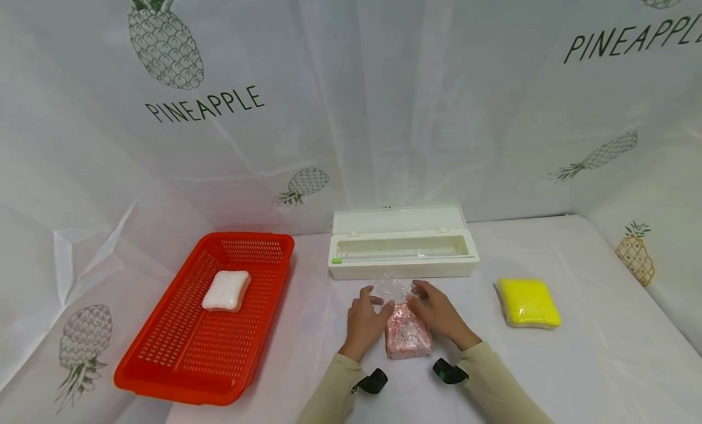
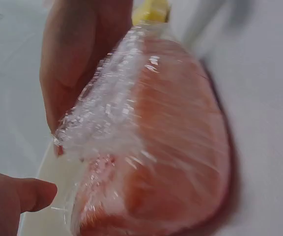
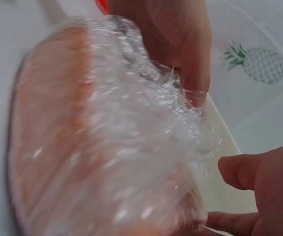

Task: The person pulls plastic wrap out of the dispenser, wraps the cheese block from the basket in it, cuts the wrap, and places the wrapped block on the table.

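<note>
A pink block (image 1: 408,339), wrapped in clear plastic film, lies on the white cloth in front of me. Loose film (image 1: 393,288) sticks out from its far end, crumpled and shiny. On the left side of that end, my left hand (image 1: 363,323) pinches the film, its thumb near the block. My right hand (image 1: 443,313) mirrors it on the right side, with fingers bent at the film's edge. From the right wrist, the film (image 3: 131,123) looks bunched over the pink surface, and one right finger (image 3: 242,169) stands apart from it.
Behind the hands stands a white film dispenser box (image 1: 403,270), lid up, with a green slider (image 1: 337,261). At left, a red basket (image 1: 186,345) holds a white wrapped block (image 1: 226,290). A yellow wrapped block (image 1: 529,302) lies at right.
</note>
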Demonstrator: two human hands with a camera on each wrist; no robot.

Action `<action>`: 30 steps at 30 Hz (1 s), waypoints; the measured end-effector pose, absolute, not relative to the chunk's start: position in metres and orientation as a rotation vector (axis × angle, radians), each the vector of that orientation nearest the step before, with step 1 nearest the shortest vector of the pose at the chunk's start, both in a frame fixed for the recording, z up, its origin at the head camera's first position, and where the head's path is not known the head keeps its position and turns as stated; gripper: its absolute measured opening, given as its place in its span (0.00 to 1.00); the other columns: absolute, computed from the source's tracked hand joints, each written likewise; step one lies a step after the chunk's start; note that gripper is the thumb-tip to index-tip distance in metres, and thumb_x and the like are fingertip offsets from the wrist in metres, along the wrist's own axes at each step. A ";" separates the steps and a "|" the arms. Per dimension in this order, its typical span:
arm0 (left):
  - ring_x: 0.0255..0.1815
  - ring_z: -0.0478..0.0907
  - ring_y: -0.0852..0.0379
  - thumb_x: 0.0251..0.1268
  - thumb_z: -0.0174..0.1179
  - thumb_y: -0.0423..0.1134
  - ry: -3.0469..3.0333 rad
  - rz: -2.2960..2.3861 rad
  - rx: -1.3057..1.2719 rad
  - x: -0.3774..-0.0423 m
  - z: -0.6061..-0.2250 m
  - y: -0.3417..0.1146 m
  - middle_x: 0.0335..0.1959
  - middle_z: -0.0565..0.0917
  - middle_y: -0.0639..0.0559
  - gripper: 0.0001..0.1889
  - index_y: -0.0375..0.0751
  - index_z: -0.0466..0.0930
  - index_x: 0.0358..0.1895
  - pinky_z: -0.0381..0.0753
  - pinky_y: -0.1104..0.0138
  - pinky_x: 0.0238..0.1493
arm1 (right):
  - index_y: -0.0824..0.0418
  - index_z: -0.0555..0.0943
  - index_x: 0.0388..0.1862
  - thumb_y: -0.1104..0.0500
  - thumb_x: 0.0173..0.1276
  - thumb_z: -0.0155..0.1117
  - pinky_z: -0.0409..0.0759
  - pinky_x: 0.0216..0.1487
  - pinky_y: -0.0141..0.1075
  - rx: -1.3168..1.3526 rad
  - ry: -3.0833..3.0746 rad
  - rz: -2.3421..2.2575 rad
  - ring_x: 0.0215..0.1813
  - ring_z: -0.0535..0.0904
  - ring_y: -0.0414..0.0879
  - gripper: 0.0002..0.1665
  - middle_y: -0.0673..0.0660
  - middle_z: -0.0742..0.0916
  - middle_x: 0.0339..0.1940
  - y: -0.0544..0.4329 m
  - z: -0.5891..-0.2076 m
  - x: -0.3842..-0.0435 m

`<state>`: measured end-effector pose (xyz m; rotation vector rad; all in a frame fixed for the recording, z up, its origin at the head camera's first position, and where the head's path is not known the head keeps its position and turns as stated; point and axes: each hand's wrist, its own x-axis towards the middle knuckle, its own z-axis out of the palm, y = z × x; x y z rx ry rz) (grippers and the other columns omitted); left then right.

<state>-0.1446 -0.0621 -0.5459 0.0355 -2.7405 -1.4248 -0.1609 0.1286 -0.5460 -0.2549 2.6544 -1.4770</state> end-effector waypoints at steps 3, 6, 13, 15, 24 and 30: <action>0.47 0.81 0.45 0.68 0.68 0.43 -2.673 -1.604 0.031 -0.151 -0.548 -0.063 0.46 0.88 0.45 0.38 0.25 0.65 0.73 0.77 0.55 0.46 | 0.75 0.76 0.69 0.58 0.77 0.62 0.83 0.56 0.50 -0.181 2.574 -1.518 0.56 0.85 0.59 0.28 0.66 0.88 0.53 0.125 -0.544 -0.170; 0.43 0.82 0.52 0.67 0.68 0.35 -2.579 -1.805 0.025 -0.153 -0.549 -0.064 0.46 0.87 0.44 0.39 0.24 0.60 0.76 0.79 0.61 0.44 | 0.74 0.79 0.65 0.59 0.75 0.64 0.82 0.48 0.41 -0.076 2.486 -1.583 0.49 0.83 0.51 0.26 0.63 0.88 0.48 0.124 -0.542 -0.175; 0.36 0.81 0.59 0.62 0.71 0.26 -2.428 -2.040 0.050 -0.155 -0.546 -0.066 0.40 0.87 0.41 0.41 0.21 0.60 0.76 0.80 0.68 0.39 | 0.73 0.84 0.60 0.61 0.74 0.66 0.76 0.40 0.37 0.043 2.354 -1.694 0.40 0.77 0.44 0.21 0.58 0.87 0.41 0.125 -0.535 -0.177; 0.37 0.81 0.59 0.61 0.71 0.26 -2.419 -2.072 0.072 -0.155 -0.545 -0.067 0.40 0.87 0.40 0.41 0.22 0.61 0.76 0.81 0.68 0.39 | 0.72 0.84 0.57 0.62 0.74 0.66 0.75 0.40 0.36 0.045 2.327 -1.726 0.39 0.76 0.44 0.18 0.57 0.85 0.39 0.126 -0.534 -0.176; 0.36 0.75 0.61 0.61 0.68 0.23 -2.462 -2.126 0.015 -0.158 -0.544 -0.073 0.42 0.85 0.42 0.27 0.27 0.79 0.66 0.77 0.72 0.38 | 0.72 0.80 0.52 0.71 0.72 0.64 0.79 0.45 0.31 -0.098 2.277 -1.867 0.45 0.80 0.45 0.11 0.63 0.87 0.48 0.129 -0.534 -0.169; 0.41 0.74 0.60 0.66 0.66 0.24 -2.577 -1.826 -0.314 -0.156 -0.547 -0.077 0.42 0.83 0.48 0.09 0.36 0.89 0.46 0.74 0.68 0.44 | 0.65 0.84 0.56 0.72 0.67 0.65 0.79 0.54 0.37 -0.336 2.439 -1.789 0.52 0.81 0.46 0.19 0.58 0.88 0.50 0.136 -0.538 -0.161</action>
